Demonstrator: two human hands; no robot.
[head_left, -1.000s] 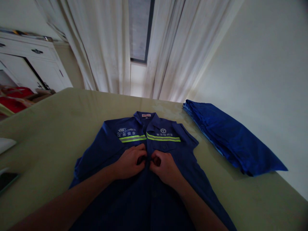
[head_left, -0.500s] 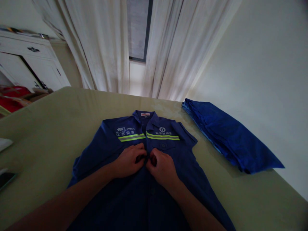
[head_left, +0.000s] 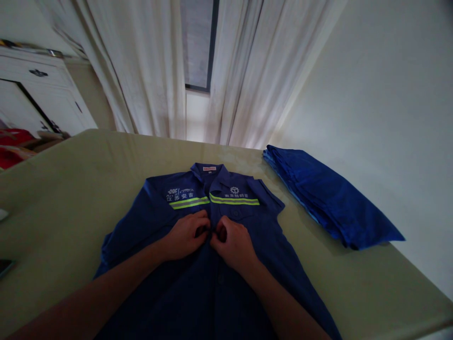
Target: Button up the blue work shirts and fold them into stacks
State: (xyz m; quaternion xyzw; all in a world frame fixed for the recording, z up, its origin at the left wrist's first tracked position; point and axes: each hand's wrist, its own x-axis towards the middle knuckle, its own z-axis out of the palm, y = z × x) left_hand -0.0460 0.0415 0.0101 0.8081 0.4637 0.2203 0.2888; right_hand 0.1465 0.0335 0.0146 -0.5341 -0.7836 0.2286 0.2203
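Observation:
A dark blue work jacket (head_left: 255,245) lies front side up, its collar pointing away from me. Yellow-green reflective stripes and pale printed lettering cross the chest. My left hand (head_left: 187,233) pinches the front edge on the left of the centre opening, just under the stripe. Close beside it, my right hand (head_left: 233,243) pinches the edge on the other side. The fingertips of both hands nearly meet over the placket, and whatever small part lies between them is hidden. A button shows lower on the front.
The jacket rests on a table with a pale green cover (head_left: 106,165). At the right, a folded pile of blue cloth (head_left: 329,198) lies along the wall. A dark phone-like object (head_left: 5,267) is at the left edge. Curtains (head_left: 148,71) and a white cabinet (head_left: 46,89) stand behind.
The view has shifted slightly, so everything sits a little further left. Both hands keep their pinch on the jacket front with hardly any movement.

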